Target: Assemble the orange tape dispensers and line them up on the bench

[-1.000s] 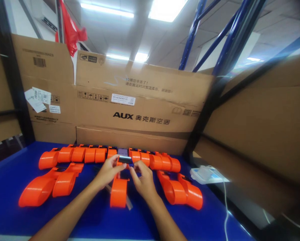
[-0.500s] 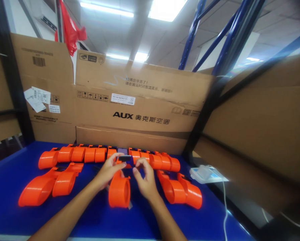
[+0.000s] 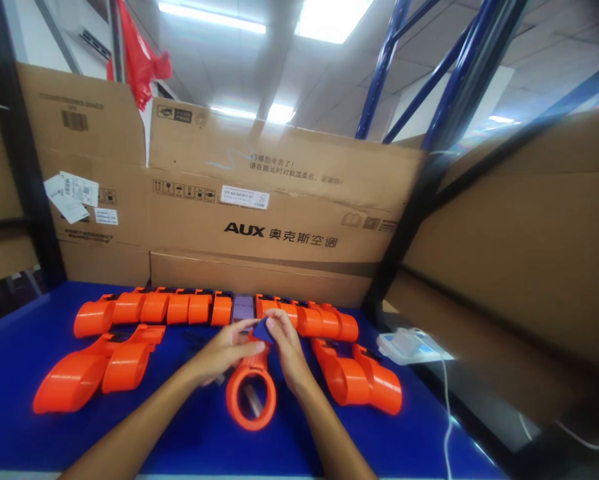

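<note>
My left hand and my right hand meet over an orange plastic ring-shaped part held upright on the blue table, its round opening facing me. Both hands pinch a small dark blue piece at the top of this part. Just behind my fingers a phone lies in the middle of a back row of orange parts.
More orange parts lie in pairs at the left and right. A white device with a cable sits at the table's right edge. Cardboard boxes wall off the back and right side.
The orange part between my hands has tipped up from lying flat to standing with its opening toward me. My right hand moved in to the small dark piece at its top.
</note>
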`<state>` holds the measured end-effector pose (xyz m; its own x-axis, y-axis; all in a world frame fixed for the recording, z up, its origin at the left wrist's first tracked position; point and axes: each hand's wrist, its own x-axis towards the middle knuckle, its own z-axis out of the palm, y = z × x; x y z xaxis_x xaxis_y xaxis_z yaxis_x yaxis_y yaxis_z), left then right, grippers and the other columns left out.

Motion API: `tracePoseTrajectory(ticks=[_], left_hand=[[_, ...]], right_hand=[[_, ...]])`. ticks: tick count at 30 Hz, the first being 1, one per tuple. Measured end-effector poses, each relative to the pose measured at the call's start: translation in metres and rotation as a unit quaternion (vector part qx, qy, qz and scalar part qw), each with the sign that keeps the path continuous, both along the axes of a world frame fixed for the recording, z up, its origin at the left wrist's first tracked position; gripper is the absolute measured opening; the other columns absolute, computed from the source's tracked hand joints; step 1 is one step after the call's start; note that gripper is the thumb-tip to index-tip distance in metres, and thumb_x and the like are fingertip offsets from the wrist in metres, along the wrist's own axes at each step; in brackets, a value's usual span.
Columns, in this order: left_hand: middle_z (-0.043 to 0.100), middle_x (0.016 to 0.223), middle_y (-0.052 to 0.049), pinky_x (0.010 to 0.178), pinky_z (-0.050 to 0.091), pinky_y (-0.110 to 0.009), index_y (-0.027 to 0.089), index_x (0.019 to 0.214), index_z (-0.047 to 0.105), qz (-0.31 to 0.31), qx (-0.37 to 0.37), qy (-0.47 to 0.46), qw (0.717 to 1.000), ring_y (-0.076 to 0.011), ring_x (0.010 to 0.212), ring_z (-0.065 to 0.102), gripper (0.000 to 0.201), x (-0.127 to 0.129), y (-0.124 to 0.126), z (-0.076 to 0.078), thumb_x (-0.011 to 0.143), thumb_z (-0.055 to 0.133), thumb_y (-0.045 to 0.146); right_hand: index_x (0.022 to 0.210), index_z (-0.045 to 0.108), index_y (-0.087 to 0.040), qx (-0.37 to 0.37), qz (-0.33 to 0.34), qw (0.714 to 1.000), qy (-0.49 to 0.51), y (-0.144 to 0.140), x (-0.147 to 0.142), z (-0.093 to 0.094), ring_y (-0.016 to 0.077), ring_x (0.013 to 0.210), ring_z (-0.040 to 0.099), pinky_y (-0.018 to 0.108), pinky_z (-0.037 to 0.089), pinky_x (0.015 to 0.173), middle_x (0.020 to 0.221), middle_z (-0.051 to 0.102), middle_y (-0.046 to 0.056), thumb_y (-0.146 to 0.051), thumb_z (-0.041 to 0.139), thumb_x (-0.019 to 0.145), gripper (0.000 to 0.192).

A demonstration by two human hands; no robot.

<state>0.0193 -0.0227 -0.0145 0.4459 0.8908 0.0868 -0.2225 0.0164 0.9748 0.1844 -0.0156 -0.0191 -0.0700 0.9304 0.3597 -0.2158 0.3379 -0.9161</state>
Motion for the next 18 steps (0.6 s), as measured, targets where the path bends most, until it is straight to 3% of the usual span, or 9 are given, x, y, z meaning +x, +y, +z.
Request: tracePoseTrajectory(ticks=[4,9,12,14,16,18], left_hand=[[0.063,0.068,0.000,0.051,0.035,-0.021,0.013,0.123,0.063,0.048,0.020,0.022,0.998,-0.0103,0.056,0.052,0.058,0.000,0.003,0.001,0.077,0.075,0.045],[0.068,0.075,-0.003,0.060,0.042,-0.023,0.014,0.110,0.069,0.063,0.027,0.000,0.998,-0.0144,0.066,0.059,0.045,0.002,0.000,0.006,0.074,0.078,0.040],[0.073,0.084,-0.007,0.069,0.048,-0.026,0.014,0.103,0.071,0.044,0.025,-0.036,0.998,-0.0187,0.075,0.065,0.039,0.003,0.002,0.006,0.073,0.078,0.037],[0.074,0.084,-0.009,0.070,0.050,-0.028,0.013,0.098,0.071,0.044,0.005,-0.071,0.997,-0.0196,0.073,0.067,0.035,-0.001,0.007,0.006,0.073,0.077,0.037],[0.074,0.077,-0.010,0.065,0.051,-0.029,0.011,0.091,0.071,0.076,-0.031,-0.112,0.990,-0.0202,0.066,0.068,0.032,-0.009,0.015,0.008,0.075,0.074,0.039],[0.073,0.071,-0.011,0.063,0.052,-0.030,0.009,0.088,0.070,0.117,-0.064,-0.159,0.978,-0.0214,0.062,0.069,0.032,-0.021,0.023,0.013,0.077,0.069,0.039]], right_hand=[[0.096,0.055,-0.025,0.027,-0.023,0.999,-0.014,0.002,-0.006,-0.003,0.0146,0.068,0.051,0.026,0.042,0.067,0.074,0.054,-0.004,-0.050,0.070,0.081,0.033],[0.090,0.048,-0.025,0.037,-0.020,0.999,-0.026,0.004,-0.010,-0.002,0.0129,0.061,0.044,0.024,0.038,0.059,0.069,0.048,-0.006,-0.052,0.069,0.081,0.036],[0.091,0.050,-0.024,0.044,-0.038,0.997,-0.043,0.003,-0.011,-0.002,0.0136,0.062,0.047,0.024,0.039,0.059,0.070,0.050,-0.005,-0.054,0.066,0.082,0.035],[0.096,0.054,-0.023,0.041,-0.046,0.997,-0.048,0.003,-0.010,-0.002,0.0153,0.063,0.051,0.026,0.042,0.058,0.071,0.054,-0.002,-0.059,0.053,0.090,0.036],[0.103,0.058,-0.022,0.039,-0.049,0.996,-0.063,0.003,-0.010,-0.003,0.0176,0.065,0.056,0.028,0.044,0.058,0.074,0.060,0.001,-0.061,0.038,0.095,0.044],[0.104,0.062,-0.021,0.060,-0.045,0.989,-0.127,0.001,-0.011,-0.002,0.0198,0.073,0.061,0.030,0.048,0.065,0.080,0.066,0.004,-0.058,0.040,0.096,0.043]])
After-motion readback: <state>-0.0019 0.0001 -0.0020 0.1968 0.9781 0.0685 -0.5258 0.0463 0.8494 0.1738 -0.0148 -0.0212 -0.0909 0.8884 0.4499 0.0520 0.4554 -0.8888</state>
